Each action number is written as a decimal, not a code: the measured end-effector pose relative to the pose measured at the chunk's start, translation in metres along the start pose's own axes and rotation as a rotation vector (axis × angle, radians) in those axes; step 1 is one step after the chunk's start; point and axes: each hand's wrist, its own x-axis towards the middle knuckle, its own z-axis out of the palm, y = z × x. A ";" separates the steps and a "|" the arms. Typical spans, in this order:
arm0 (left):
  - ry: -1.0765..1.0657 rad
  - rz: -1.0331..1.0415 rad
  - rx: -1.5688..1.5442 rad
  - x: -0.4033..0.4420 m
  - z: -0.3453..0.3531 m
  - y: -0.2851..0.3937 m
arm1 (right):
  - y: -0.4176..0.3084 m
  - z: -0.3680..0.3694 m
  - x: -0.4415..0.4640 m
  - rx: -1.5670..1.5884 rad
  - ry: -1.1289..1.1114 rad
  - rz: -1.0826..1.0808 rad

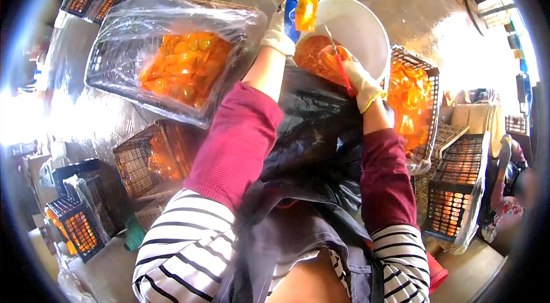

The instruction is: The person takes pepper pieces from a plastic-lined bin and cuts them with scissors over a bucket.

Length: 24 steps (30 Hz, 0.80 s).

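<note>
My left hand (277, 34), in a pale glove, is closed around a long blue object (291, 15) at the left edge of the white bucket (375, 28). Against the blue object sits a shiny orange-yellow piece (306, 12) with a dark top; its kind is unclear. Over the bucket, my right hand (362, 82), gloved with orange-stained fingers, grips a red-handled knife (345, 69). Its thin blade points up toward the left hand. Orange-brown contents (315, 55) lie in the bucket, partly hidden by my right hand.
A plastic-lined crate (114, 56) of orange pieces stands at left. Another crate (433, 88) with orange contents is right of the bucket. More black crates (458, 188) stand lower right and lower left. At far right is another person (507, 194). The floor looks wet.
</note>
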 end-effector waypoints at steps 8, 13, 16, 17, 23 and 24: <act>-0.066 -0.050 0.367 0.006 -0.004 -0.017 | 0.000 0.006 -0.005 0.037 0.053 -0.044; -0.121 -0.201 -0.111 0.003 0.004 -0.015 | -0.069 0.014 -0.034 -0.037 0.142 0.266; -0.189 -0.108 0.192 -0.007 0.012 -0.011 | -0.011 0.001 -0.011 -0.046 0.187 0.101; -0.187 -0.090 0.221 0.000 0.003 -0.022 | -0.005 0.000 -0.007 -0.055 0.212 0.034; -0.179 -0.260 0.175 -0.017 0.014 -0.017 | -0.008 0.012 -0.007 -0.077 0.332 -0.136; -0.184 -0.311 0.103 -0.020 0.016 -0.014 | -0.014 0.011 -0.010 -0.218 0.331 -0.081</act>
